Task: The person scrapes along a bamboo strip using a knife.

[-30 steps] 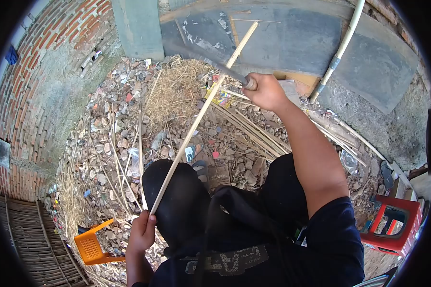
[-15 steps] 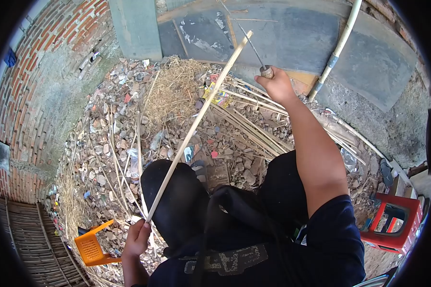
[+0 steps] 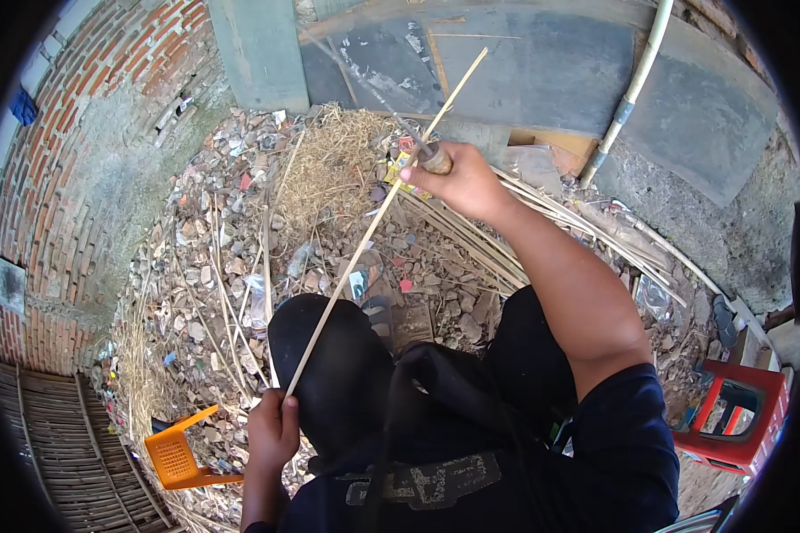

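Observation:
A long pale bamboo strip (image 3: 351,264) slants up and away across my right-of-left knee, its narrow edge toward me. My left hand (image 3: 273,431) is closed round its near end, beside the dark trouser knee (image 3: 329,355). Higher up, my right hand (image 3: 462,182) grips the wooden handle of a knife (image 3: 435,159). The thin blade points up and left, blurred by motion. The handle and right thumb are at the strip's upper part; whether the blade touches it I cannot tell.
More bamboo strips (image 3: 467,238) lie on the rubble ground, near a heap of dry shavings (image 3: 329,160). An orange plastic chair (image 3: 176,457) is at lower left and a red stool (image 3: 738,417) at right. A brick wall (image 3: 71,178) and a pole (image 3: 627,102) stand beyond.
My right hand has moved down and left with the knife, from beyond the strip to its upper part. The strip has turned and looks narrower; my left hand has shifted slightly right.

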Demonstrator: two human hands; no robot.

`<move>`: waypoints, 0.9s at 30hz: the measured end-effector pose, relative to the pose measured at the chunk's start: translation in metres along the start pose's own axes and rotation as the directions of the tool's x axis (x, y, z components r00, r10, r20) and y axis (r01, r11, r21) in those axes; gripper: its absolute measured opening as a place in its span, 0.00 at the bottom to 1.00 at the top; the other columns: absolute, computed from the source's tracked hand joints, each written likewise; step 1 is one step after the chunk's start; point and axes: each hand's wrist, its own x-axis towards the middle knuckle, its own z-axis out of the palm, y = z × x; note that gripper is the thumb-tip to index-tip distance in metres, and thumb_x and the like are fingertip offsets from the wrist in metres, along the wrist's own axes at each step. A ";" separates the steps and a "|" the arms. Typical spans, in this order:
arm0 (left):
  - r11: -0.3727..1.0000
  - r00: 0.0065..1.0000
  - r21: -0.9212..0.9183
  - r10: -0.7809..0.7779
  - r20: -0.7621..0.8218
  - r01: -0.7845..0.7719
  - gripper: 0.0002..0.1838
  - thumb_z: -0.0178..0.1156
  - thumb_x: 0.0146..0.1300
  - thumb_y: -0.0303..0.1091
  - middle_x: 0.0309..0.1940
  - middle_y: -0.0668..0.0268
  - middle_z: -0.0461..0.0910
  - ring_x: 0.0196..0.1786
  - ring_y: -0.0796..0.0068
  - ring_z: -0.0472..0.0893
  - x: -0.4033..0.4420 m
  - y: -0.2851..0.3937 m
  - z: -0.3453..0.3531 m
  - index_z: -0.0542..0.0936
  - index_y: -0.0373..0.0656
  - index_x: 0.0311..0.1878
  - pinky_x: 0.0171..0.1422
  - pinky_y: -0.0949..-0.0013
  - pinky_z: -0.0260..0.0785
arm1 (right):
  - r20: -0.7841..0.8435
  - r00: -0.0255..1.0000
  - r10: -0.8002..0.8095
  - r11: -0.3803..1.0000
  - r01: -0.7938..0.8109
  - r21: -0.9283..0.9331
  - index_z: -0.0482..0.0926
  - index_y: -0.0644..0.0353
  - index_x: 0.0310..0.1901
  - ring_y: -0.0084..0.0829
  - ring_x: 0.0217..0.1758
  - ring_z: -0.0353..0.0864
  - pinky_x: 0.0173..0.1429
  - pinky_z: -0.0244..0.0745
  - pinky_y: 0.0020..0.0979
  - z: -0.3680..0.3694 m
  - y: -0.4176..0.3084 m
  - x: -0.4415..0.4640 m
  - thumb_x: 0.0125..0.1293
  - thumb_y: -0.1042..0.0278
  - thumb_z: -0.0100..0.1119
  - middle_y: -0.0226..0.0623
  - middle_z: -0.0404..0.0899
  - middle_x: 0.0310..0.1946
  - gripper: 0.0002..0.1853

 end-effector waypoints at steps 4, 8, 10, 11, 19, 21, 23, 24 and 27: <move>0.999 1.000 0.051 0.006 -0.020 -0.005 0.11 0.60 0.75 0.35 0.19 0.56 0.78 0.22 0.52 0.80 0.001 0.004 0.005 0.76 0.37 0.40 0.28 0.57 0.69 | 0.111 0.989 0.095 0.994 -0.089 -0.059 0.87 0.63 0.40 0.35 0.37 0.87 0.48 0.81 0.39 0.008 -0.004 -0.004 0.60 0.35 0.74 0.41 0.86 0.30 0.31; 0.982 0.995 0.182 0.068 -0.067 -0.055 0.10 0.62 0.73 0.34 0.20 0.55 0.78 0.23 0.51 0.81 0.001 0.009 0.008 0.76 0.37 0.42 0.29 0.55 0.71 | 0.183 0.955 0.233 0.959 -0.257 0.120 0.85 0.63 0.40 0.19 0.23 0.73 0.28 0.68 0.28 0.020 -0.019 -0.011 0.63 0.46 0.77 0.27 0.75 0.21 0.24; 0.978 0.998 0.203 0.058 -0.039 -0.049 0.11 0.65 0.71 0.33 0.22 0.55 0.79 0.25 0.52 0.82 -0.002 0.004 0.006 0.76 0.37 0.45 0.30 0.55 0.73 | 0.201 0.954 0.225 0.919 -0.276 0.281 0.83 0.62 0.39 0.19 0.19 0.70 0.25 0.64 0.27 0.024 -0.024 -0.014 0.63 0.50 0.77 0.26 0.73 0.20 0.21; 0.976 0.998 0.212 0.055 -0.026 -0.049 0.12 0.66 0.69 0.33 0.24 0.55 0.80 0.26 0.52 0.83 -0.004 0.001 0.005 0.76 0.36 0.47 0.31 0.55 0.74 | 0.207 0.953 0.220 0.890 -0.283 0.358 0.83 0.61 0.38 0.18 0.18 0.69 0.23 0.62 0.27 0.025 -0.025 -0.014 0.63 0.53 0.78 0.25 0.72 0.20 0.19; 0.978 0.999 0.210 0.009 -0.038 -0.001 0.16 0.68 0.65 0.31 0.33 0.52 0.81 0.36 0.51 0.84 -0.056 -0.053 -0.001 0.77 0.35 0.51 0.40 0.52 0.75 | 0.106 0.966 0.235 0.792 -0.254 0.555 0.81 0.62 0.38 0.18 0.18 0.69 0.22 0.65 0.25 0.021 -0.017 -0.008 0.63 0.63 0.76 0.25 0.73 0.20 0.14; 0.951 1.000 0.308 -0.021 -0.021 0.026 0.11 0.66 0.67 0.30 0.33 0.51 0.80 0.36 0.51 0.84 -0.067 -0.063 -0.001 0.79 0.35 0.48 0.38 0.52 0.74 | 0.091 0.966 0.240 0.791 -0.249 0.558 0.81 0.62 0.38 0.19 0.19 0.71 0.24 0.66 0.26 0.018 -0.014 -0.007 0.63 0.61 0.76 0.26 0.73 0.21 0.15; 0.979 0.997 0.204 -0.012 -0.071 0.027 0.06 0.61 0.71 0.30 0.27 0.53 0.79 0.29 0.53 0.82 -0.067 -0.062 0.003 0.79 0.35 0.42 0.33 0.54 0.70 | 0.089 0.965 0.245 0.814 -0.255 0.522 0.81 0.62 0.39 0.20 0.21 0.73 0.26 0.70 0.28 0.014 -0.012 -0.006 0.63 0.58 0.76 0.27 0.74 0.22 0.17; 0.989 0.996 0.131 -0.058 -0.062 0.066 0.07 0.61 0.71 0.30 0.25 0.54 0.78 0.27 0.54 0.81 -0.065 -0.058 0.005 0.79 0.35 0.43 0.32 0.56 0.70 | 0.055 0.968 0.246 0.872 -0.245 0.423 0.82 0.63 0.39 0.23 0.23 0.76 0.29 0.73 0.30 0.012 -0.014 -0.006 0.63 0.55 0.76 0.29 0.76 0.23 0.19; 0.989 0.991 -0.066 -0.135 0.001 0.134 0.09 0.56 0.76 0.33 0.20 0.60 0.77 0.23 0.64 0.79 -0.056 -0.048 0.008 0.75 0.35 0.48 0.30 0.62 0.69 | -0.061 0.989 0.137 0.987 -0.131 0.094 0.82 0.63 0.39 0.28 0.26 0.80 0.35 0.78 0.36 0.007 -0.013 -0.005 0.64 0.50 0.75 0.33 0.79 0.24 0.21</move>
